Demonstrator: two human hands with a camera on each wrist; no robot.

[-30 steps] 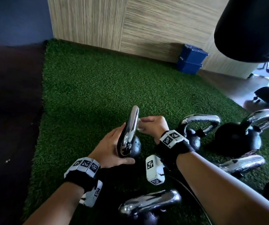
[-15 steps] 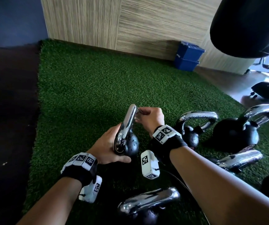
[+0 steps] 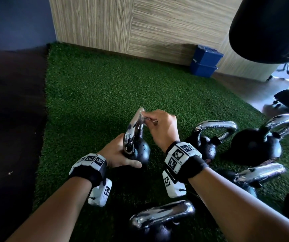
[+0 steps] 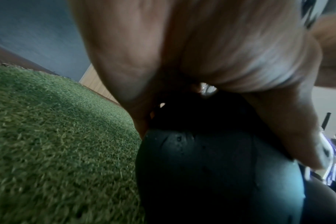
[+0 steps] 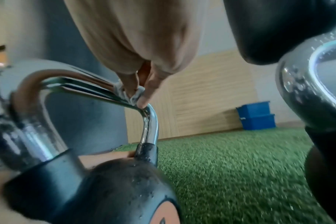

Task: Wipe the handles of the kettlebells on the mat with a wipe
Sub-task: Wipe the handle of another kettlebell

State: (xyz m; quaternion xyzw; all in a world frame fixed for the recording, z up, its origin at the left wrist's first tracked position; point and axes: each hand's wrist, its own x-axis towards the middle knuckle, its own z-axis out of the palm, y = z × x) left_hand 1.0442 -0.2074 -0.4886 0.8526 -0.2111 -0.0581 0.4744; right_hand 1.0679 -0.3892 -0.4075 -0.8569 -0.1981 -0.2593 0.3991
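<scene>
A small black kettlebell [image 3: 140, 151] with a chrome handle [image 3: 133, 130] stands on the green turf mat [image 3: 91, 95]. My left hand [image 3: 117, 156] grips its round body [image 4: 211, 174] from the left, thumb across the front. My right hand [image 3: 161, 126] pinches a small crumpled white wipe [image 5: 132, 94] against the top bar of the handle [image 5: 86, 86], near its far bend. The wipe [image 3: 142, 114] shows in the head view as a pale scrap at the handle's top.
Several more chrome-handled kettlebells lie close by: one [image 3: 208, 142] and a larger one [image 3: 258, 145] to the right, one [image 3: 255, 173] at the right front, one [image 3: 159, 219] nearest me. Two stacked blue boxes [image 3: 204, 63] stand by the wooden wall. A black punching bag [image 3: 269, 27] hangs upper right.
My right hand with the wipe has slid along the handle's top bar to its far end. The left hand keeps hold of the kettlebell.
</scene>
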